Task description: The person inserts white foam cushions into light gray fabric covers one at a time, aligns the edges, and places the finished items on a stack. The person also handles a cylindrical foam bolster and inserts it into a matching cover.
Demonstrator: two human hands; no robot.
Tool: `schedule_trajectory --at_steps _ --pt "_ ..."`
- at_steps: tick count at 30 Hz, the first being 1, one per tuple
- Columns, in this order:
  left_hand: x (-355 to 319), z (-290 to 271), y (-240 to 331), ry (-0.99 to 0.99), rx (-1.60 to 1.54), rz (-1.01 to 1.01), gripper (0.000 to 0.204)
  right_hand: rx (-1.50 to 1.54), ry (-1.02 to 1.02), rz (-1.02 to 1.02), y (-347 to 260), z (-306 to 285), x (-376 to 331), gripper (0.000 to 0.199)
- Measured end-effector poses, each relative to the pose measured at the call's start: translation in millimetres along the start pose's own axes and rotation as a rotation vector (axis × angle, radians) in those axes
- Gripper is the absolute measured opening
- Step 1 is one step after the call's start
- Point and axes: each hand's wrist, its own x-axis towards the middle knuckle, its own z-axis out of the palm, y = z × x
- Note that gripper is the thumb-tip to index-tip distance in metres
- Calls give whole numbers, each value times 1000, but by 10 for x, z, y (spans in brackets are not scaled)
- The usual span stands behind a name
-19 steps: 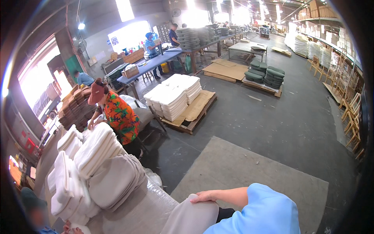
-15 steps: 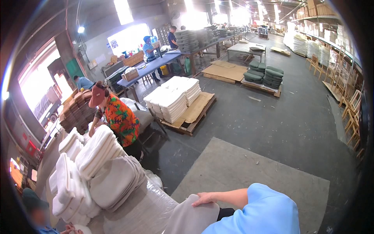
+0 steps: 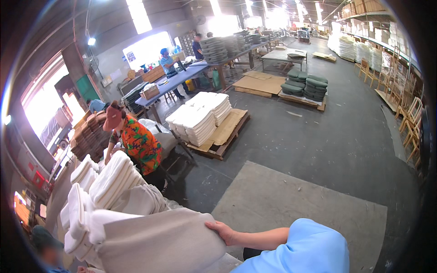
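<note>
My right hand (image 3: 222, 232) grips the right edge of a flat beige cushion (image 3: 161, 241), its fingers behind the fabric and the thumb on the near side. The cushion is raised and spread broad over the wrapped table, hiding most of the tabletop. Behind its upper edge lies a stack of similar beige cushions (image 3: 141, 199), partly covered. Tall piles of white cushions (image 3: 114, 177) stand to the left, close to the cushion I hold. My left hand does not show.
Beyond the piles a co-worker in an orange floral shirt (image 3: 139, 143) leans over the table. Another person in a dark cap (image 3: 45, 241) is at the lower left. White cushions (image 3: 198, 116) are stacked on a pallet (image 3: 234, 132), with green cushions (image 3: 314, 88) farther off.
My right hand has moved slightly left, and the beige cushion has swung up and left, now covering much of the table and part of the beige stack.
</note>
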Motion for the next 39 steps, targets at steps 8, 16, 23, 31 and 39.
schedule_trajectory --at_steps 8,16,23,31,39 --pt "-157 45 -134 342 141 519 30 142 24 -10 243 125 -133 74" --pt "226 -410 619 369 -779 -447 38 -512 -190 336 595 -484 -140 88" --pt "242 -1163 656 165 -728 -608 66 -892 309 374 418 -2030 -239 59" --pt "137 -1446 803 -366 -209 -454 111 -1432 1263 572 -9 -3499 -1976 62" --pt "-410 -805 236 -319 -71 -431 116 -858 872 479 370 -2952 -1534 51"
